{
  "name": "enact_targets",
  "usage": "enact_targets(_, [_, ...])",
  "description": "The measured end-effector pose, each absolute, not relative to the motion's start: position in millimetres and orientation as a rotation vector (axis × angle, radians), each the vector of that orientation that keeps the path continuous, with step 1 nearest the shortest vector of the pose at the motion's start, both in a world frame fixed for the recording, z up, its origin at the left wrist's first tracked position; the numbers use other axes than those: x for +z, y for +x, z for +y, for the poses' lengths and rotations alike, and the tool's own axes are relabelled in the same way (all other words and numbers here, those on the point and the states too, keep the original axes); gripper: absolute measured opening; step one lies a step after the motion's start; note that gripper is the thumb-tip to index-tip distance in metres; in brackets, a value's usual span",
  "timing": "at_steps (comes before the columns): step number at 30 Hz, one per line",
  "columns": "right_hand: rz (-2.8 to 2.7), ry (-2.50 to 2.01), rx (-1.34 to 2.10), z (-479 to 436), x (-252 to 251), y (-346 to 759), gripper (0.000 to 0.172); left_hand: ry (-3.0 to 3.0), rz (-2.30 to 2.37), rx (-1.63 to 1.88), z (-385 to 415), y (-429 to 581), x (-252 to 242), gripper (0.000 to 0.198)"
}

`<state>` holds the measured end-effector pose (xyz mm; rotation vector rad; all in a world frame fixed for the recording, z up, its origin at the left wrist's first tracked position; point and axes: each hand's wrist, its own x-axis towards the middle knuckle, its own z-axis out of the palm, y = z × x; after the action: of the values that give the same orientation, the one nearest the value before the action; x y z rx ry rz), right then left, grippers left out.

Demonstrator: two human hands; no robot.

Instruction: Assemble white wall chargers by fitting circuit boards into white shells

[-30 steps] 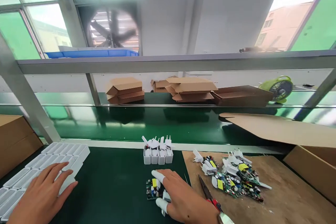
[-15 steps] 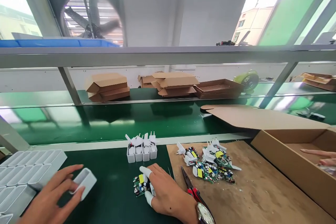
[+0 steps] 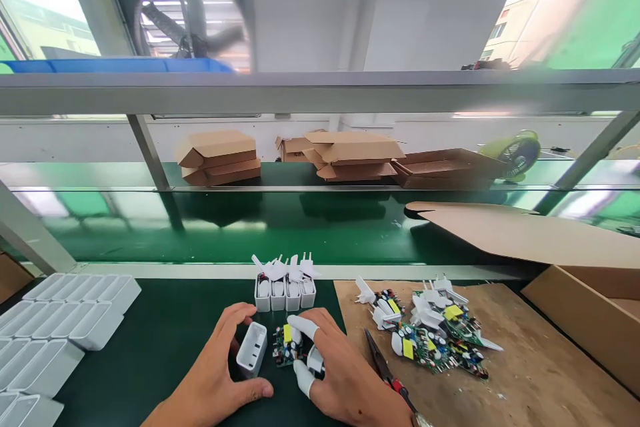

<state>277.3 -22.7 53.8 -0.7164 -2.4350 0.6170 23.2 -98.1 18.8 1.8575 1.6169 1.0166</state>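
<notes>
My left hand (image 3: 220, 363) grips a white plastic charger housing (image 3: 251, 349), its end with small port slots turned up towards me. Close beside it, my right hand (image 3: 340, 370), with white covers on thumb and forefinger, holds a small circuit board (image 3: 289, 345) carrying a yellow component and several capacitors. The board's right end is hidden by the fingers. Just behind both hands stands a row of several white housings (image 3: 285, 293) with plug pieces sticking out of their tops. The housing and the board are apart, a small gap between them.
Rows of white housings (image 3: 65, 333) fill the left side. A brown board (image 3: 510, 320) at right bears a pile of circuit boards with white plugs (image 3: 435, 327) and red-handled pliers (image 3: 387, 370). An open cardboard box (image 3: 585, 320) stands far right. Cardboard boxes (image 3: 220, 159) lie behind, under a shelf rail (image 3: 320, 90).
My left hand has brought the housing rightwards from near the rows, turning its slotted end up. The right hand still holds the board. Another person's hand at far right has left view.
</notes>
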Motion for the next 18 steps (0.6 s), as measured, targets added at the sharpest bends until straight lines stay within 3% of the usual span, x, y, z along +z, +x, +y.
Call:
enact_targets(2, [-2.38,-0.697,0.611,-23.7,62.8,275.3,0.057,1.749,1.584,0.999,-99.2,21.8,18.0,0.089])
enact_targets(10, [-2.229,-0.619,0.463,-29.6,61.8,270.6,0.067,1.813,1.314,1.109,-98.6,3.2,31.9,0.04])
enact_targets(13, [-2.207,-0.595,0.38,-29.5,59.8,269.1,0.065,1.822,1.429,1.153,-100.3,-5.2,26.5,0.039])
enact_targets(14, [-2.2,-0.596,0.35,-29.4,60.0,268.2,0.065,1.815,1.463,1.145,-100.7,-5.4,22.7,0.042])
enact_targets(17, [-2.182,-0.595,0.296,-30.4,61.8,264.9,0.064,1.821,1.546,1.072,-101.1,2.8,8.7,0.084])
enact_targets(18, [-2.176,-0.577,0.3,-31.2,62.3,263.8,0.064,1.829,1.565,1.049,-101.1,7.3,4.5,0.089])
